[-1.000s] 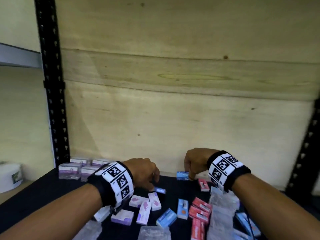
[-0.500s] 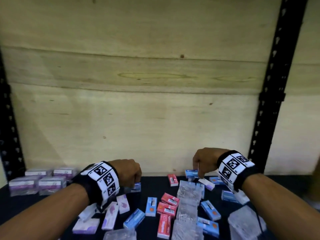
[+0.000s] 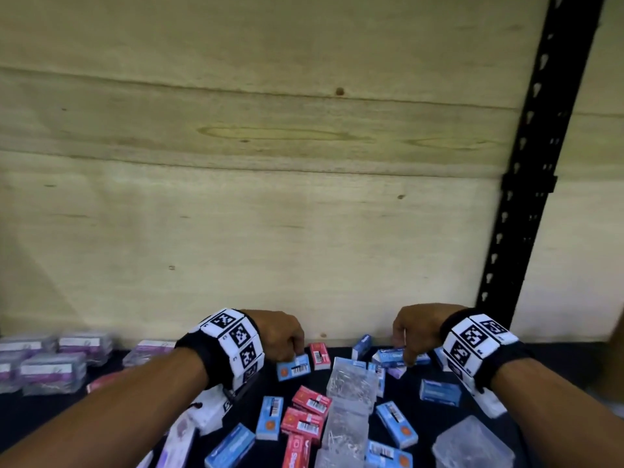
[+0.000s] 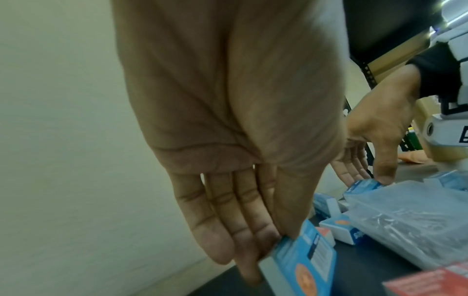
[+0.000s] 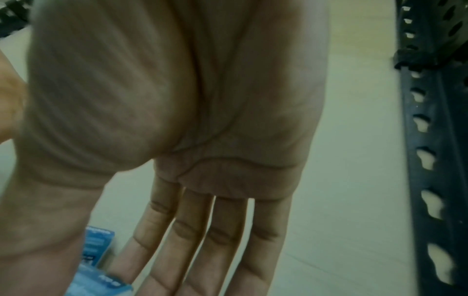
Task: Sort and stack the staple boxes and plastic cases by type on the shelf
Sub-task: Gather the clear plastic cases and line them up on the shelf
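Reaching palm-down over the black shelf (image 3: pixel 557 359), the left hand (image 3: pixel 277 336) pinches a blue box (image 3: pixel 293 367) lying flat, long axis left-right. The right hand (image 3: pixel 417 327) grasps another blue box (image 3: pixel 393 356), seemingly lengthwise too. Red boxes (image 3: pixel 305 412) and clear cases (image 3: pixel 353 383) crowd between.

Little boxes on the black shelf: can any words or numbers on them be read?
"Stap", cut off: red cardboard box at the bottom edge.
Blue cardboard box with barcode: digits too small.
Other blue boxes, purple-labelled clear cases: blurred, unreadable.
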{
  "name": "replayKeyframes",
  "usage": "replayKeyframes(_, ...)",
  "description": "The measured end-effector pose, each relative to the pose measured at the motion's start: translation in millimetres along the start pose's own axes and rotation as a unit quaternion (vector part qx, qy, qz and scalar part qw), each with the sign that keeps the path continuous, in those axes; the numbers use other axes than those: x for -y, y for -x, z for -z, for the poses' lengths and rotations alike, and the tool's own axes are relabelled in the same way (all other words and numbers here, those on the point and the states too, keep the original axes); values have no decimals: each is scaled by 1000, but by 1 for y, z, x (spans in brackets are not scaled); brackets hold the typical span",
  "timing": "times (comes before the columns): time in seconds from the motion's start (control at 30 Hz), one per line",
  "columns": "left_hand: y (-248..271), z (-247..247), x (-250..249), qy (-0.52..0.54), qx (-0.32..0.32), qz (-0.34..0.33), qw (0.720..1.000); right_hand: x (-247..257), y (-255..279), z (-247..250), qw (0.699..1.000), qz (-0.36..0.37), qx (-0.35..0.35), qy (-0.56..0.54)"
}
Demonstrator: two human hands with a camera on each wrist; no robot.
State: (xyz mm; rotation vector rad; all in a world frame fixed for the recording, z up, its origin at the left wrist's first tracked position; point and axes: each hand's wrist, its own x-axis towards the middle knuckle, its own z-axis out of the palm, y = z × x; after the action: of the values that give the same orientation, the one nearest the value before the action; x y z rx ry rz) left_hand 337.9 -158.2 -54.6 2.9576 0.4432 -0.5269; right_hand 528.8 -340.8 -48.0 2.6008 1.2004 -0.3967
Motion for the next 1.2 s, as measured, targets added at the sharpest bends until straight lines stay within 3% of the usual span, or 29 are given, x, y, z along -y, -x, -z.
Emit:
replayKeyframes(0.4,-19,-4,1,-23,14,2,1000,5,-2,4,1000,18,18,-14)
replayKeyframes(0.6,-18,-8,-6,-55,-13,9,998,11,13,7,999,43,4,-34)
replayKeyframes(0.77,-11,-2,-20,-129,-67,28,989,9,40,13,998,47,2,-43)
replayKeyframes(0.87,-4,5,-38,-140,-87,-13,986,7,62,12,997,30,22,-69)
replayKeyframes(1.2,-7,-4,-95,-142,-46,-14,989,8,129,-8,991,-37,97,-89)
